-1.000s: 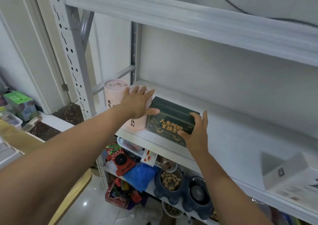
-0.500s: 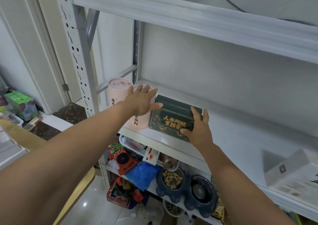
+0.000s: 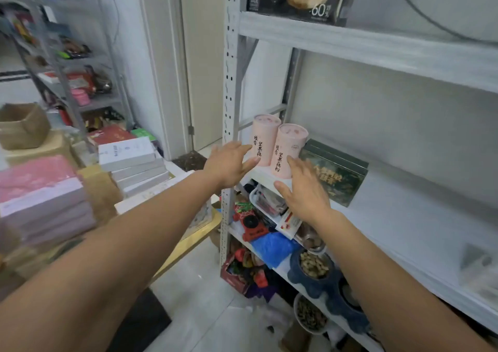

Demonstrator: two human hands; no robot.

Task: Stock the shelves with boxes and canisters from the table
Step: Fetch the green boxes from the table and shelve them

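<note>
Loosely spread and holding nothing, the left hand [image 3: 229,163] hovers by the left pink canister [image 3: 265,141], the right hand [image 3: 304,190] by the right pink canister [image 3: 291,146]; both stand on the shelf [image 3: 404,217] beside a dark green box [image 3: 339,173].

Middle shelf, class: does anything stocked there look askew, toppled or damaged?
Nothing stands out. The left pink canister and right pink canister stand upright side by side at the left end of the shelf. The dark green box sits flat just right of them.
</note>
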